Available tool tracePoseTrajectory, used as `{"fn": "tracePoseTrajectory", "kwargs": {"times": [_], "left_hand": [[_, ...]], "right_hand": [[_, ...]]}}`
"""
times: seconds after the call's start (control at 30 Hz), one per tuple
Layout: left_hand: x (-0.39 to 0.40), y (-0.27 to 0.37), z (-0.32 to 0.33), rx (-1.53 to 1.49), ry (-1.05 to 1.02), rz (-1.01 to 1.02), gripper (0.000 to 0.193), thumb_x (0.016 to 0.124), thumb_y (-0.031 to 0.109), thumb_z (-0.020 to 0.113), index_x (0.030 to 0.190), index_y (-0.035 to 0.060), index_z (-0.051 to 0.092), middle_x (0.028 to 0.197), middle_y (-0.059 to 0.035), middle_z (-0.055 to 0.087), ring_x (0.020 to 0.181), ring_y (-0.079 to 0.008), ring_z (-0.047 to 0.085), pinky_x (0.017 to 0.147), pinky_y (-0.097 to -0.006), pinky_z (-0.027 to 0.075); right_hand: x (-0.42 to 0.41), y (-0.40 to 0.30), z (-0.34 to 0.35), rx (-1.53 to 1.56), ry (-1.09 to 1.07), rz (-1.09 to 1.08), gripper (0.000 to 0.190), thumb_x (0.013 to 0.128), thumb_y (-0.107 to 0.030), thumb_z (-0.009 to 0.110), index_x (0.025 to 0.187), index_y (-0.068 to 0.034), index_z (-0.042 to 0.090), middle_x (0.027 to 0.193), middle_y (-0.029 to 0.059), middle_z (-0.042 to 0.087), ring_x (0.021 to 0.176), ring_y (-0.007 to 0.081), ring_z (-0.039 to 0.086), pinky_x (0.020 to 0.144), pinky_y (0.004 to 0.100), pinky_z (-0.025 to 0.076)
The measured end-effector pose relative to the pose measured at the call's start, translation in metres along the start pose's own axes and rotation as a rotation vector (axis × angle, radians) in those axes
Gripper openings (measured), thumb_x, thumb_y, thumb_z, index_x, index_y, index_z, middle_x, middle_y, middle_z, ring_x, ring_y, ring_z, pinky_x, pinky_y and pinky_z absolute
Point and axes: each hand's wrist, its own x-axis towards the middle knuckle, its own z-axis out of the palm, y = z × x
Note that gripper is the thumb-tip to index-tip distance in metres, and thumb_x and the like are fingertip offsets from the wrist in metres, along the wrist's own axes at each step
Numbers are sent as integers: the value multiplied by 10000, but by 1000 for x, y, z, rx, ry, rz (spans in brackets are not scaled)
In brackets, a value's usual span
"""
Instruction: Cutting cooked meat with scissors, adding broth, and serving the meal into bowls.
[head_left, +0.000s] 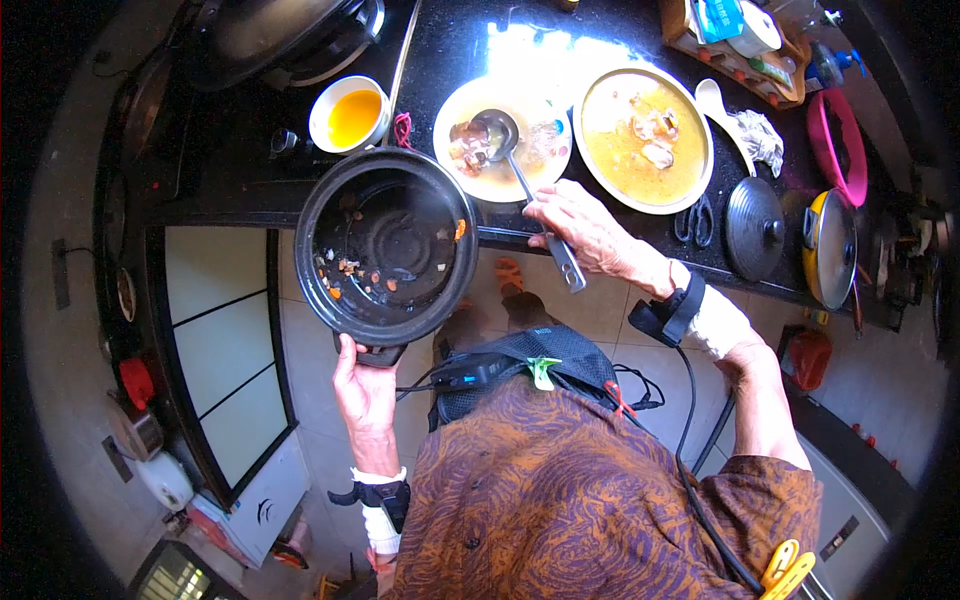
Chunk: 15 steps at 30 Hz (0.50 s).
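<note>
My left hand (366, 390) grips the side handle of a black cooking pot (397, 240), tilted so that its inside faces me. Scraps of food and a little liquid cling to its bottom and wall. In my right hand (589, 229) is the handle of a metal ladle (504, 139). The ladle's bowl rests over a white bowl (450, 176) of cloudy broth with pieces of meat. To the right of it stands a second, wider bowl (583, 180) holding yellowish soup and meat pieces.
A white bowl of orange-yellow liquid (352, 118) sits by the stove, below a large wok (277, 30). Rightward on the counter lie a white spoon (724, 120), scissors (695, 221), a black pot lid (754, 229), a pink basin (832, 150) and a lidded yellow pan (831, 247).
</note>
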Motion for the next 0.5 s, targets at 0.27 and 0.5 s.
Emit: {"fn": "tracePoseTrajectory", "kwargs": {"times": [0.27, 0.5], "left_hand": [[0, 0, -2, 25, -16, 4, 198, 917, 177, 516, 762, 55, 491, 1101, -142, 576, 1131, -292, 492, 1026, -556, 315], [0, -1, 2, 9, 1, 1, 201, 922, 179, 508, 766, 52, 493, 1103, -144, 575, 1131, -284, 491, 1030, -546, 315]], "right_hand": [[-17, 14, 7, -245, -238, -36, 464, 693, -52, 605, 1144, -37, 501, 1027, 123, 538, 976, 278, 476, 844, 401, 383], [-23, 24, 7, -410, -321, -46, 611, 691, -22, 559, 1278, -61, 395, 1117, 123, 493, 997, 261, 463, 851, 383, 390]]}}
